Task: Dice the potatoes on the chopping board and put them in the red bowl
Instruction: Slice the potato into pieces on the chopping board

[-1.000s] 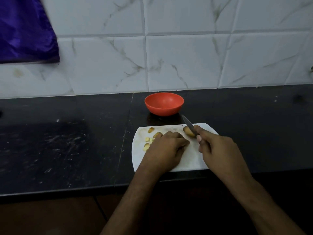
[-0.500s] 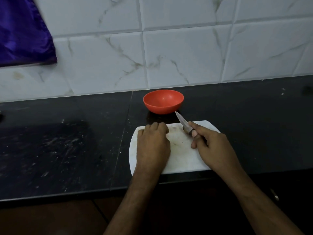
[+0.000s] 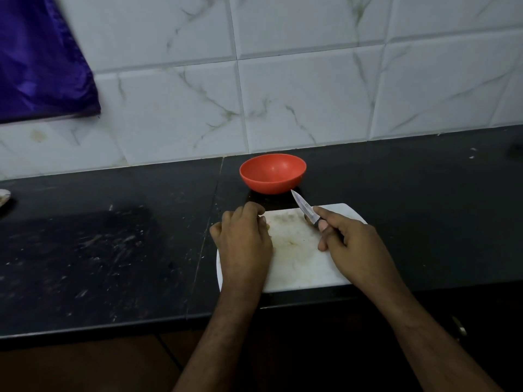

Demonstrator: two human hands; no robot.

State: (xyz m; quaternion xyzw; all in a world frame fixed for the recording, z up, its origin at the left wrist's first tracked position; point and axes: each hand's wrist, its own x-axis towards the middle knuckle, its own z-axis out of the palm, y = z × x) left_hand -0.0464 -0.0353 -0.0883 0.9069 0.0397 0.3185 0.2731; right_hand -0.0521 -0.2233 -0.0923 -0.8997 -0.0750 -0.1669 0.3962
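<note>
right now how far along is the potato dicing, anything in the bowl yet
Done: nothing visibly delivered; the red bowl looks empty. In hand: the right hand grips the knife, and the left hand is cupped over the chopping board's left edge, hiding whatever is beneath. Left: filling the bowl.

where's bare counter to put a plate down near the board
Bare patches: the dark counter left of the chopping board, and the stretch right of it, up to the tiled wall. Crowded: the board itself, under the left hand and right hand with the knife, near the red bowl.
</note>
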